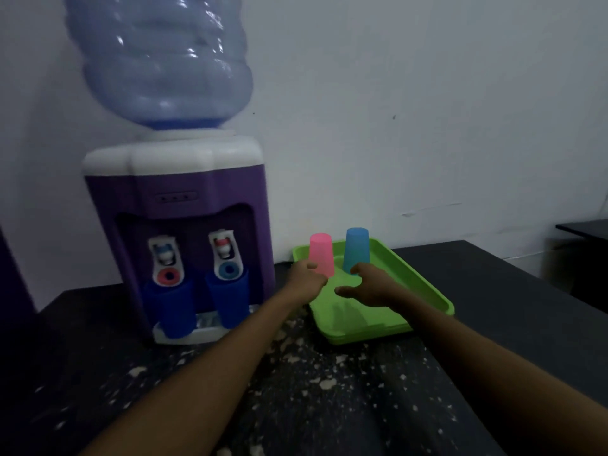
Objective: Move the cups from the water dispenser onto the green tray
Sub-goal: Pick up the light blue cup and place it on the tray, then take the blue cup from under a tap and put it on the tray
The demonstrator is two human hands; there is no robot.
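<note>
Two dark blue cups stand in the purple water dispenser (184,192), one (174,311) under the left tap and one (230,299) under the right tap. A green tray (424,291) lies to the right of the dispenser. A pink cup (321,250) and a light blue cup (356,246) stand upside down at its far end. My left hand (306,278) is loosely curled against the pink cup's lower left edge; whether it grips the cup is unclear. My right hand (365,284) hovers over the tray just in front of the light blue cup, fingers apart and holding nothing.
A large blue water bottle (158,60) sits on top of the dispenser. Everything rests on a dark speckled counter (296,390) against a white wall. The counter's right edge drops off behind the tray, with a dark surface (585,228) beyond.
</note>
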